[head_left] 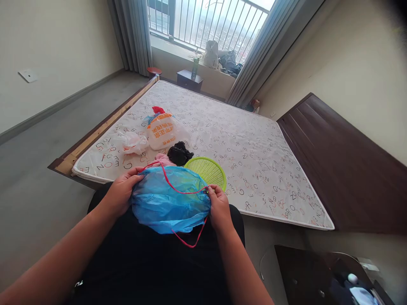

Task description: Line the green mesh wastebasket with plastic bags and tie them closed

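Note:
A thin blue plastic bag (168, 203) with a red drawstring (173, 186) is stretched between my hands, above my lap. My left hand (125, 190) pinches its left edge. On the other side my right hand (218, 205) grips the right edge, where the string meets the bag. One loop of the string hangs below the bag near my right wrist. Just beyond the bag, a green plastic basket (210, 169) rests on the mattress, its near part hidden. Beside the basket lie a crumpled black plastic bag (180, 153) and a pink bag (163, 160), partly covered.
The patterned mattress (254, 161) fills the middle of the view. A white bag with orange print (163, 131) and a crumpled clear bag (135, 144) lie at its left. A dark headboard (343, 169) stands right, a nightstand (190, 80) by the window, a dark cabinet (305, 275) lower right.

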Action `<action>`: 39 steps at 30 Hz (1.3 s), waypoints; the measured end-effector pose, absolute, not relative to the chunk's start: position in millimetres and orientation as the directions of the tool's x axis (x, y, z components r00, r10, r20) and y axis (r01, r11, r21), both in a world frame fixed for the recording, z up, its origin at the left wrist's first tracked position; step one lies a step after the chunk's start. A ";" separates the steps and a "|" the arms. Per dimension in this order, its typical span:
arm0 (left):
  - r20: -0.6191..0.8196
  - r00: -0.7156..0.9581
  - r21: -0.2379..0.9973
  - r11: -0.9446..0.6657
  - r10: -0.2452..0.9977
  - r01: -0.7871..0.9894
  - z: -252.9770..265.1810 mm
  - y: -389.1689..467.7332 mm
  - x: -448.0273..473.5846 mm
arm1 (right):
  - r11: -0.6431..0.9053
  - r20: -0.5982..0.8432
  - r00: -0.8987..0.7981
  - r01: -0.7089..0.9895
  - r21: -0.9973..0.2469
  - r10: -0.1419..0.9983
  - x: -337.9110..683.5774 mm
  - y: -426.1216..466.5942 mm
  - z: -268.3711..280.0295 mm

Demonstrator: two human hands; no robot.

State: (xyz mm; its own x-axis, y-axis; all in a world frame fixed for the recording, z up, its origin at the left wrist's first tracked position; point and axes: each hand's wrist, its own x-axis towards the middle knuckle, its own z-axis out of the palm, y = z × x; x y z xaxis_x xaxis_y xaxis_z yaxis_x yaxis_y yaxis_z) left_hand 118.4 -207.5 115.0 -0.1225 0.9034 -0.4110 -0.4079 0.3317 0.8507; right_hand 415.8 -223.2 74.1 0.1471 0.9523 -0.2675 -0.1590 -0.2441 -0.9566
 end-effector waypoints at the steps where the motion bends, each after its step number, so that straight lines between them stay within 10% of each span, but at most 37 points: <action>1: -0.403 -0.159 0.857 0.311 0.901 -0.410 115.4 -206.1 114.4 | -0.244 -0.272 0.156 -0.178 -0.953 0.950 419.8 -223.1 71.7; 10: -0.367 -0.045 0.898 0.341 0.929 -0.279 116.0 -209.9 106.6 | -0.319 -0.361 -0.305 0.180 -0.930 0.881 435.4 -232.7 78.0; 16: -0.149 -0.087 0.892 0.172 0.985 0.419 105.0 -219.3 95.6 | -0.170 -0.254 -0.206 0.355 -0.919 0.945 428.4 -232.8 89.5; 22: 0.043 0.372 0.931 -0.172 0.927 0.321 109.2 -244.1 162.0 | 0.122 -0.075 -0.369 0.483 -0.867 0.927 390.8 -240.0 90.2; 26: -0.082 0.348 0.964 -0.014 0.934 0.265 97.6 -226.4 176.0 | 0.229 -0.038 -0.454 0.517 -0.825 0.890 379.1 -247.7 100.8; 35: -0.116 0.032 0.875 0.087 0.993 0.477 115.9 -183.8 107.5 | 0.077 -0.200 -0.198 0.867 -0.493 0.960 436.3 -237.2 112.5; 39: -0.258 0.167 0.803 0.115 0.952 0.584 138.1 -186.5 93.2 | -0.072 -0.166 -0.059 0.724 -0.686 0.984 453.0 -225.8 104.5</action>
State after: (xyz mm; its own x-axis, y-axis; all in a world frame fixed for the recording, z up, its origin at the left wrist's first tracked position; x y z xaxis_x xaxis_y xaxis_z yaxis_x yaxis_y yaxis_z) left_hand 93.2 -186.5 138.1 0.1668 0.9516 -0.2582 0.5844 0.1155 0.8032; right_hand 453.0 -225.8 104.5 -0.0592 0.9844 -0.1656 0.7244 -0.0717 -0.6856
